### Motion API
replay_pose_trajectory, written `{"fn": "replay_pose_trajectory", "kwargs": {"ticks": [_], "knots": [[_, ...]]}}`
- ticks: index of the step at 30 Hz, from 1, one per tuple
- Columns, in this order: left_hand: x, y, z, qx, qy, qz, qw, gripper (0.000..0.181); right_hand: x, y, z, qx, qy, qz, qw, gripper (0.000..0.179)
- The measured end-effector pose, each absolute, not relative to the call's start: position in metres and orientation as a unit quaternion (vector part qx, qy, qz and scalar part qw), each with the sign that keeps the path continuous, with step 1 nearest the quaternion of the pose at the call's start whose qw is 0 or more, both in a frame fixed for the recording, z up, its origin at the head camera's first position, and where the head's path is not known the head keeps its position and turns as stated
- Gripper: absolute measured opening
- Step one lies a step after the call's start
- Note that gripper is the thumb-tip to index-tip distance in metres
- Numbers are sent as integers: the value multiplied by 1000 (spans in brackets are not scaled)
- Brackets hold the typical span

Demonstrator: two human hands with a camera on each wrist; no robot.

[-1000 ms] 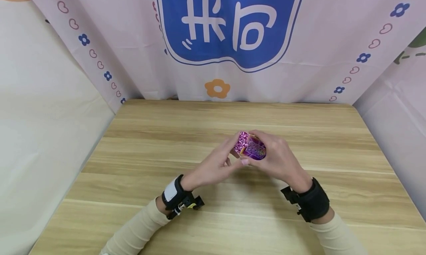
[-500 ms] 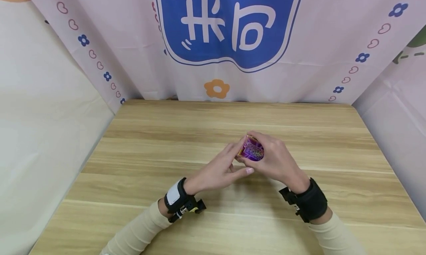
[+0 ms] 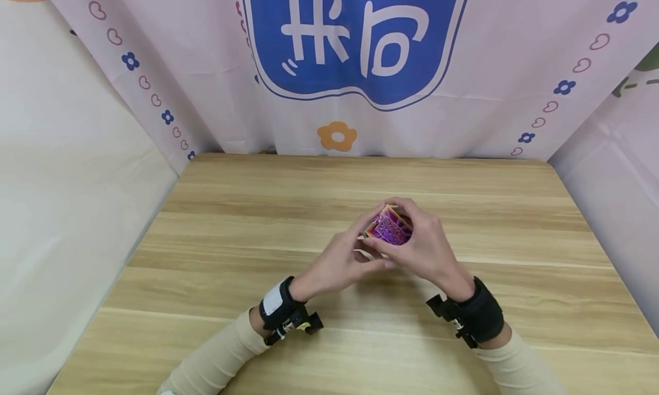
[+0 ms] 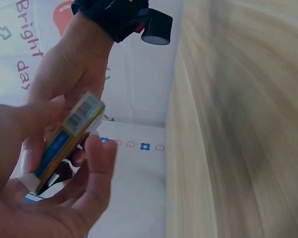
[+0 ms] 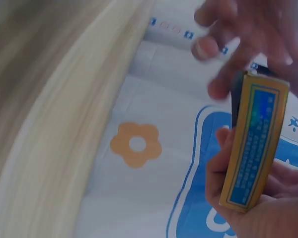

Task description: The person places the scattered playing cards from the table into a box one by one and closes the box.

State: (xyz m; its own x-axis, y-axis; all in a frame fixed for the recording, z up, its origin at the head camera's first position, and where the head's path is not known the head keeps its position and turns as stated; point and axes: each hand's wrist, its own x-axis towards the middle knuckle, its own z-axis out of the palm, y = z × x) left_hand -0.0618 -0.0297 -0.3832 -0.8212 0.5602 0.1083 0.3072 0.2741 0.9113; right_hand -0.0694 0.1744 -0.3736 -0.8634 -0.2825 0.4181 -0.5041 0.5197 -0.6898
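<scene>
My right hand grips a small gold-edged card box above the table, thumb on the near side and fingers on the far side. Its face is patterned purple in the head view. A blue printed label and a barcode show on its narrow side in the left wrist view, with a white flap beside the barcode end. My left hand lies around the box's left end. Its upper fingers reach the left edge while the thumb extends below, apart from the box. In the right wrist view the left fingers are spread past the box's end.
Beneath both hands is a wood-grain table. A white curtain with a blue emblem hangs at the back edge, and pale cloth hangs at the left. Each wrist wears a black strap with a small camera.
The box has turned in my right hand, and the pink swirled end seen a second ago is mostly out of sight. My left thumb has moved off its near edge.
</scene>
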Motion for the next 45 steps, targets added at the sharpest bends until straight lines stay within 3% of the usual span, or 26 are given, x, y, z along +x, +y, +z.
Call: {"fn": "replay_pose_trajectory", "kwargs": {"ticks": [7,12,16,19,24,34,40,45], "knots": [[-62,-26,-385,239,754,606,86,85,-65,166,-372,194,-847,479,127,76],[-64,-27,-385,184,738,645,71,94,-66,163,-370,153,-824,533,121,80],[-66,-28,-384,139,720,678,57,99,-66,161,-370,122,-791,586,123,69],[-67,-29,-384,125,700,702,47,84,-66,161,-370,119,-772,610,135,57],[-68,-32,-381,141,695,705,21,62,-66,162,-370,136,-756,623,147,51],[-67,-33,-379,163,694,701,0,53,-65,163,-367,152,-745,631,152,54],[-68,-34,-378,185,700,690,-15,66,-65,164,-368,186,-752,616,145,48],[-70,-36,-377,202,708,677,-1,55,-64,164,-367,211,-748,616,130,45]]}}
